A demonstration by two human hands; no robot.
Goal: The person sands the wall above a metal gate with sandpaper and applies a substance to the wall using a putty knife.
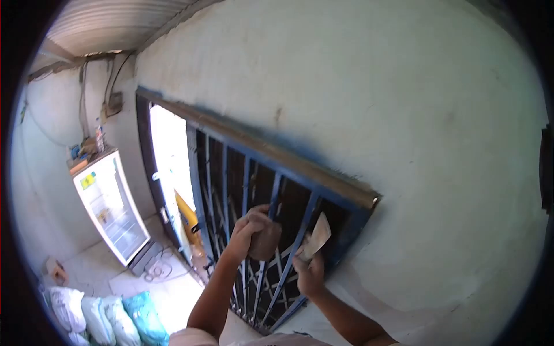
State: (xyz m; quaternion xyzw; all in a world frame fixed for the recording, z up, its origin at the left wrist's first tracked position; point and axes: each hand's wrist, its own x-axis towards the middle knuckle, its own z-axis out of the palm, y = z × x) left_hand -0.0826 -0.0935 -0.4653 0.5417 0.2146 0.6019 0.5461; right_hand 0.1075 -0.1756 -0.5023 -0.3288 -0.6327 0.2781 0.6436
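Note:
My left hand (249,230) is closed on a brown, rounded block (265,239), raised in front of the blue window bars (276,199). My right hand (310,274) grips a putty knife (318,235) by its handle, with its broad pale blade pointing up. Behind both hands is the barred window, set under a brown and blue frame edge (277,154). The knife is near the window's right side. A gap separates the block from the knife.
A pale plastered wall (404,115) surrounds the window. At the left stand a glass-door fridge (112,207) with items on top, and several filled sacks (95,317) on the floor. An open doorway (170,138) adjoins the window. Cables (158,270) lie by the fridge.

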